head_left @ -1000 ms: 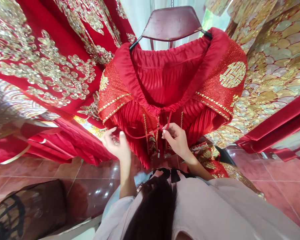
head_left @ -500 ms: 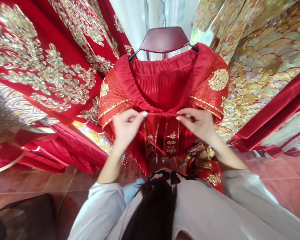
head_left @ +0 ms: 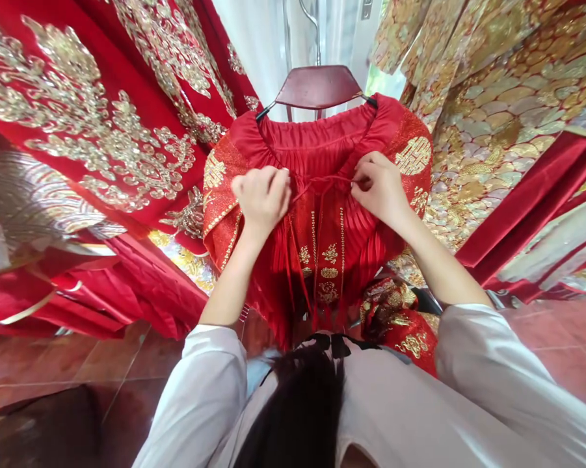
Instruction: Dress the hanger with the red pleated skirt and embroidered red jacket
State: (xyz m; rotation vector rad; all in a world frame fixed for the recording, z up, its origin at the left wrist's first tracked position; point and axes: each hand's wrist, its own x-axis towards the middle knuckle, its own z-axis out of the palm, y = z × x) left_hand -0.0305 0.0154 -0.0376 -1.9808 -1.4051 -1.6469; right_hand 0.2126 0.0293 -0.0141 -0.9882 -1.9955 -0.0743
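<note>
A red pleated garment [head_left: 371, 227] with gold embroidery hangs by its gathered neckline from a dark red hanger [head_left: 320, 87]. At its front, my left hand [head_left: 264, 198] is closed, its fingers curled around a thin red drawstring. My right hand [head_left: 378, 188] pinches the red drawstring [head_left: 329, 178] between thumb and fingers on the other side. Between the two hands the string runs across the neckline, with a loop or crossing near the middle. Loose string ends dangle below over the embroidered front panels.
Red cloth with silver-gold beading [head_left: 121, 149] hangs at left. A gold scale-patterned garment [head_left: 507, 123] hangs at right. Low on the right lies a red and gold bundle [head_left: 400, 318]. A dark bag-like object [head_left: 43, 422] rests on the tiled floor [head_left: 136, 351].
Both hands have risen toward the neckline, pulling the string upward, and the left hand has turned knuckles up. The neckline is gathered closer together, and the hanger sits slightly lower in view.
</note>
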